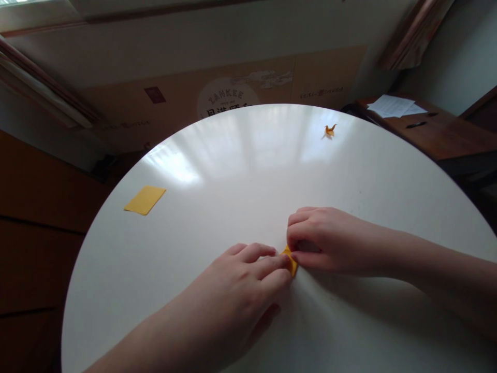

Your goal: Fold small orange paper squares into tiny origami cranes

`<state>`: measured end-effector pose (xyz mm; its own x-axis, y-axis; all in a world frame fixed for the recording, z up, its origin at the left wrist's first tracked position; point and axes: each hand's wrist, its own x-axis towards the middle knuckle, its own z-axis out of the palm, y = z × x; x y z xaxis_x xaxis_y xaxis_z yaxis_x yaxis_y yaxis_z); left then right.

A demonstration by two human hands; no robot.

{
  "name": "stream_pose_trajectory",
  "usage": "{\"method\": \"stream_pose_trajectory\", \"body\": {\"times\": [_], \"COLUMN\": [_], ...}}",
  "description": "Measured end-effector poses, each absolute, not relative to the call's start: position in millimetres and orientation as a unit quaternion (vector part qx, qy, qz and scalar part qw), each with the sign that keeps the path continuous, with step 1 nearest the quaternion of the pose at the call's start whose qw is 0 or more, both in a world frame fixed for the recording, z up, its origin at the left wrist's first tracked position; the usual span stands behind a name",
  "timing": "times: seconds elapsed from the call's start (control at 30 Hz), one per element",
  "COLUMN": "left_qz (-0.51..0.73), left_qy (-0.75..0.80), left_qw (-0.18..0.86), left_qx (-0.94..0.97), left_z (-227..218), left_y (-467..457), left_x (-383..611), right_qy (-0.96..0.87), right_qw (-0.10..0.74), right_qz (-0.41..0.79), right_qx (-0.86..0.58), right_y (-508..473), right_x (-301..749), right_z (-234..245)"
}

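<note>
A small folded piece of yellow origami paper [294,268] lies on the white round table [240,207], mostly covered by fingers. My left hand [248,285] reaches in from the lower left, its fingers stretched out and a little apart, with fingertips resting on the paper. From the right comes my right hand [320,238], its fingers curled and closed, thumb and index finger at the paper's upper right edge. The folds under the fingers are hidden.
A square yellow sheet or stack [145,200] lies at the table's left. Near the far right edge stands a small folded paper crane [330,130]. Beyond it, a brown wooden desk [446,129] holds white papers [394,106] and a dark pen [416,125]. A large printed cardboard [174,111] leans behind.
</note>
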<state>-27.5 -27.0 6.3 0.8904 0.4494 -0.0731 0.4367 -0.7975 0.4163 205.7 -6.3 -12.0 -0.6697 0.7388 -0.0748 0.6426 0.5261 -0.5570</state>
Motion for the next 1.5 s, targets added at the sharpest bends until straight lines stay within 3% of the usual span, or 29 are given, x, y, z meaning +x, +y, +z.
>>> {"method": "stream_pose_trajectory", "body": {"times": [1.07, 1.5], "left_qz": [0.004, 0.000], "left_qy": [0.222, 0.238], "left_qw": [0.195, 0.270], "left_qx": [0.955, 0.933], "left_z": [2.0, 11.5], "left_y": [-28.4, -21.5], "left_x": [-25.1, -27.3], "right_qy": [-0.866, -0.868], "right_qw": [0.078, 0.074], "right_qz": [0.289, 0.290], "right_qx": [-0.401, -0.397], "right_y": [-7.2, -5.9], "right_x": [205.9, 206.6], "right_z": [-11.8, -11.2]}}
